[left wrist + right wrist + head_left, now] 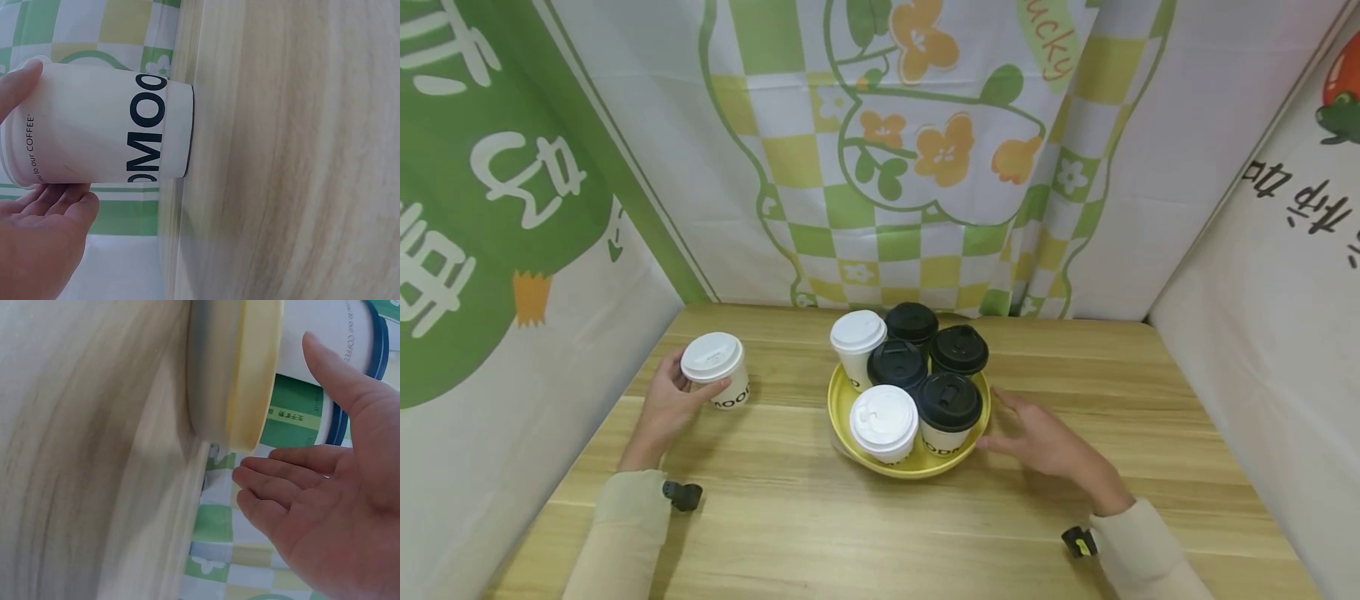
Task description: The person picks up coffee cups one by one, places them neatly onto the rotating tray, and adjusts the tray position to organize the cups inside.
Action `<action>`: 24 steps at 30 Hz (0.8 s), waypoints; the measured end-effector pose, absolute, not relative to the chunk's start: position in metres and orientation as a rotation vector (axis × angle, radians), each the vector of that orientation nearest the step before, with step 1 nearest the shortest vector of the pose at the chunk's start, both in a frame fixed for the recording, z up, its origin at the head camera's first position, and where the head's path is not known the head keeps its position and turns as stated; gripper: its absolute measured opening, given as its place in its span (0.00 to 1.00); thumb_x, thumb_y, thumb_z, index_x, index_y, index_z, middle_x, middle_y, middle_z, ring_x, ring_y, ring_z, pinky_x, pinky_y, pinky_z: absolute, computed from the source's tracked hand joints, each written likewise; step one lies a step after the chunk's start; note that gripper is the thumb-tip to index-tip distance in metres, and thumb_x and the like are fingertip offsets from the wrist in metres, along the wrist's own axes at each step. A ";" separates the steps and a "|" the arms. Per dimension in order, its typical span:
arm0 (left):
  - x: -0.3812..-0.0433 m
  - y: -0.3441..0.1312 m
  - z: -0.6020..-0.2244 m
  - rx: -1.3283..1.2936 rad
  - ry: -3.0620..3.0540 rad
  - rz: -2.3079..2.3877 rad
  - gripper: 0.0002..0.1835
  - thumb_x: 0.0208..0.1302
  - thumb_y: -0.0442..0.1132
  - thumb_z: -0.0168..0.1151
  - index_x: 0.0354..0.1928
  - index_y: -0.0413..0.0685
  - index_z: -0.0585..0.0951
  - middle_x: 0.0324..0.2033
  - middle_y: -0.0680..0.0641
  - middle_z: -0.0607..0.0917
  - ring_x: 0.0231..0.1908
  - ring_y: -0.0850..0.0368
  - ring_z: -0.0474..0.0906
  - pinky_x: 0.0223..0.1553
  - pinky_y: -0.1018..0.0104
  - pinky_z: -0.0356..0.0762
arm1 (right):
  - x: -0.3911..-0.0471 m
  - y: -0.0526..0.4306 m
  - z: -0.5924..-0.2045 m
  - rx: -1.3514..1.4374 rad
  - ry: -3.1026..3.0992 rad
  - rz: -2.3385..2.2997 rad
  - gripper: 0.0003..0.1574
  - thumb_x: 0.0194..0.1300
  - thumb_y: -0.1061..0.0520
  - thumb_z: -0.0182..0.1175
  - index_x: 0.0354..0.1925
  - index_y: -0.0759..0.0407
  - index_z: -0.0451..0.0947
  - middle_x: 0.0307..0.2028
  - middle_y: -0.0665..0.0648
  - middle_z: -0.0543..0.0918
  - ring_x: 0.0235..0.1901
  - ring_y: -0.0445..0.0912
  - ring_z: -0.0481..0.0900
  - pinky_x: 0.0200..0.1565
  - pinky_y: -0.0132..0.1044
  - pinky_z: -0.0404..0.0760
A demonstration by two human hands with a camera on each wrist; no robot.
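Observation:
At the table's left, my left hand holds a white paper coffee cup with a white lid, thumb and fingers on opposite sides near the lid. Black lettering shows on the cup's side in the left wrist view. Whether its base touches the table, I cannot tell. A round yellow tray carries two white-lidded coffee cups and several black-lidded ones. Beside the tray's right rim is my right hand, thumb and fingers extended, holding nothing. In the right wrist view a cup with a green label stands behind the rim.
The wooden table meets a cloth backdrop with green and yellow checks just behind the tray. Printed cloth walls rise at the left and right.

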State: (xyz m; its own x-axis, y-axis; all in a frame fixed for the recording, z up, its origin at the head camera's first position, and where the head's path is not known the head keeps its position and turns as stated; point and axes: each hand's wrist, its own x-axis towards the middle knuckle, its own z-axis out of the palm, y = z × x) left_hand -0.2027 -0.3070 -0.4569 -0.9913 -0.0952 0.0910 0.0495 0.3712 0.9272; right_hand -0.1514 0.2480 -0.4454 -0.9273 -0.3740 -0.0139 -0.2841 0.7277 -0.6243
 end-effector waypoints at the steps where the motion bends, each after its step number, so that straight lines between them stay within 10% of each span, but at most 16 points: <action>1: -0.202 -0.307 -0.457 0.043 -2.492 -1.688 0.52 0.67 0.39 0.75 0.82 0.35 0.51 0.79 0.30 0.62 0.80 0.32 0.57 0.84 0.46 0.52 | -0.152 0.248 -0.445 -0.535 2.791 -0.970 0.64 0.66 0.35 0.72 0.80 0.72 0.56 0.78 0.73 0.64 0.76 0.69 0.65 0.75 0.65 0.67; 9: -0.200 -0.311 -0.459 0.057 -2.486 -1.694 0.52 0.69 0.39 0.73 0.83 0.37 0.50 0.79 0.32 0.62 0.80 0.34 0.59 0.81 0.68 0.59 | -0.158 0.248 -0.451 -0.511 2.789 -0.986 0.69 0.66 0.34 0.72 0.81 0.73 0.50 0.79 0.75 0.58 0.78 0.69 0.61 0.77 0.65 0.64; 24: -0.194 -0.301 -0.444 0.051 -2.520 -1.716 0.55 0.67 0.43 0.76 0.83 0.38 0.49 0.80 0.32 0.61 0.81 0.36 0.58 0.83 0.45 0.55 | -0.166 0.248 -0.457 -0.522 2.741 -1.046 0.72 0.63 0.32 0.73 0.83 0.69 0.48 0.82 0.71 0.55 0.81 0.66 0.57 0.79 0.64 0.61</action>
